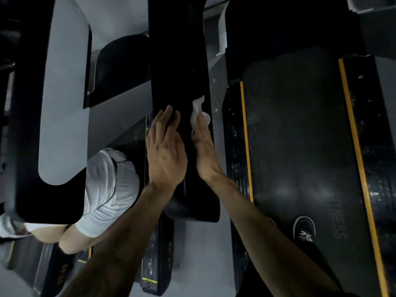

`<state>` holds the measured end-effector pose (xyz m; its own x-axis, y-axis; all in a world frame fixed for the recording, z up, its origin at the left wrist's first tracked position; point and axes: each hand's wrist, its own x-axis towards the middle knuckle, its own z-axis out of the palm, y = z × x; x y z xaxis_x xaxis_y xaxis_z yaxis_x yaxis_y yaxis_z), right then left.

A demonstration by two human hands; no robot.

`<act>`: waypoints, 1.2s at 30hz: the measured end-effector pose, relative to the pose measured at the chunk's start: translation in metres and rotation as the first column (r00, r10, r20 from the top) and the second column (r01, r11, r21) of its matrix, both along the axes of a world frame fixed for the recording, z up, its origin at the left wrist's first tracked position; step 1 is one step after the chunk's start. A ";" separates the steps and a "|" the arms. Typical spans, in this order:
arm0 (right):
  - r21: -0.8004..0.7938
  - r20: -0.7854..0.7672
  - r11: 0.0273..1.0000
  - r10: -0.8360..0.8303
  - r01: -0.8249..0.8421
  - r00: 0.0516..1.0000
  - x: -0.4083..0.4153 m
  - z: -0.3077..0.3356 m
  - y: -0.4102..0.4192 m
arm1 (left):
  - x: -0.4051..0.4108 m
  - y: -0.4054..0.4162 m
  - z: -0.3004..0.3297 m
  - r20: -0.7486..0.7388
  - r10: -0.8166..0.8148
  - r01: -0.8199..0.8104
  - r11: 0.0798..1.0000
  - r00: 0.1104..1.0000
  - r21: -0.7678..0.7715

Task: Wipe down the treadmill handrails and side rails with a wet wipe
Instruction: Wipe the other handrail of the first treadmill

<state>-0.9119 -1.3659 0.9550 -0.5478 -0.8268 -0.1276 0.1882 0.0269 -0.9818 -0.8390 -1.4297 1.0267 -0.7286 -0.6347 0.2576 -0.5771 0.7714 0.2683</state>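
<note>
White wet wipe (197,109) is limp, so pin its middle under your flat right hand (204,148); left hand (166,151) lies flat on handrail (180,61).

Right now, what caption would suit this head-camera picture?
Right hand presses a white wet wipe on the black handrail; left hand rests beside it.

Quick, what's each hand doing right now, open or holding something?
Left hand: open, resting flat on the black handrail.
Right hand: open, straight fingers pressing the white wipe on it.

Handrail (177,50) runs bare ahead of the wipe (197,110).
</note>
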 end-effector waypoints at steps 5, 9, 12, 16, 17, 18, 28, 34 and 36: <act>-0.016 -0.123 1.000 -0.013 0.012 0.992 0.028 -0.005 0.020 | -0.002 -0.001 0.000 0.030 -0.036 0.034 0.997 0.999 0.063; -0.040 -0.201 0.999 -0.002 -0.006 0.979 0.005 0.007 -0.005 | -0.003 -0.001 0.001 0.045 -0.008 0.006 1.000 0.999 0.028; -0.026 -0.167 0.999 0.014 -0.019 0.986 -0.021 0.015 -0.023 | -0.005 -0.002 0.002 0.030 0.009 -0.009 1.000 1.000 0.014; 0.000 -0.057 1.000 0.016 -0.016 0.998 -0.024 -0.005 -0.023 | -0.014 -0.014 0.004 0.004 0.037 -0.036 0.998 0.999 -0.058; 0.012 -0.013 1.000 0.011 -0.011 1.000 -0.019 -0.010 -0.018 | -0.018 -0.017 0.004 0.000 0.036 -0.036 0.997 0.999 -0.071; 0.034 0.024 0.999 0.009 -0.009 1.000 -0.012 -0.014 -0.012 | -0.019 -0.018 0.004 0.001 0.035 -0.035 0.996 0.999 -0.078; -0.018 -0.025 1.000 0.018 -0.018 1.000 -0.022 -0.003 -0.021 | -0.025 -0.018 0.004 0.068 -0.041 0.040 0.999 0.997 0.009; 0.092 0.000 0.996 -0.001 0.001 1.000 -0.020 -0.015 -0.013 | -0.026 -0.021 0.005 0.044 -0.021 0.020 1.000 0.999 0.010; 0.089 -0.019 0.996 0.000 0.001 1.000 -0.008 -0.012 -0.002 | -0.029 -0.023 0.006 0.050 0.004 -0.003 1.000 0.999 -0.026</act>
